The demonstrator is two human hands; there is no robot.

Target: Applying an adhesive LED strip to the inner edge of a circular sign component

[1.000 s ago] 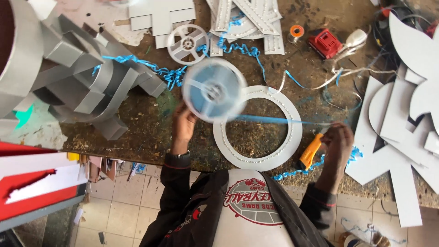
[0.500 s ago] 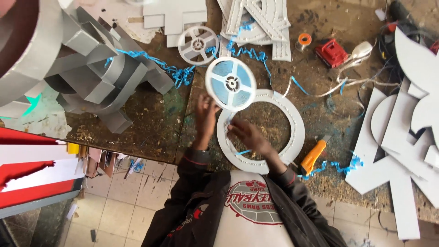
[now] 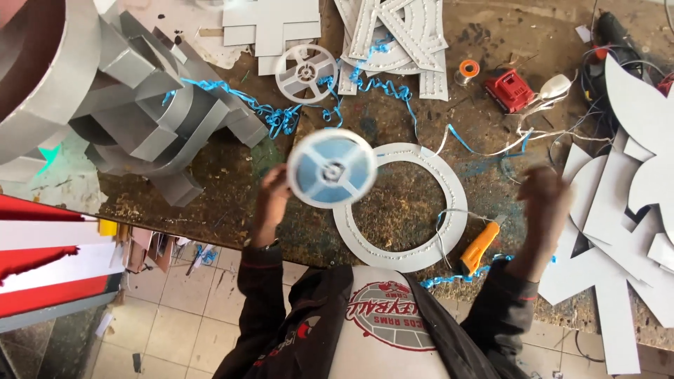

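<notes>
My left hand (image 3: 270, 203) holds up a round white reel (image 3: 330, 168) wound with pale blue strip, blurred by motion, above the brown worktable (image 3: 210, 189). My right hand (image 3: 544, 200) is out to the right, raised and heavily blurred; what it grips is unclear. Between the hands a flat white ring (image 3: 421, 153) with dotted edges lies on the table. An orange-handled cutter (image 3: 480, 247) rests by the ring's lower right edge, close under my right arm.
Grey channel letters (image 3: 140, 105) are piled at the left, white cut-out shapes (image 3: 618, 231) at the right and more cut-outs (image 3: 400, 35) at the top. An empty white reel (image 3: 305, 72), curly blue strips (image 3: 281, 119) and a red battery pack (image 3: 507, 90) lie behind.
My right hand has swung from the ring's middle out to the right. The reel has dropped lower and to the left in my left hand.
</notes>
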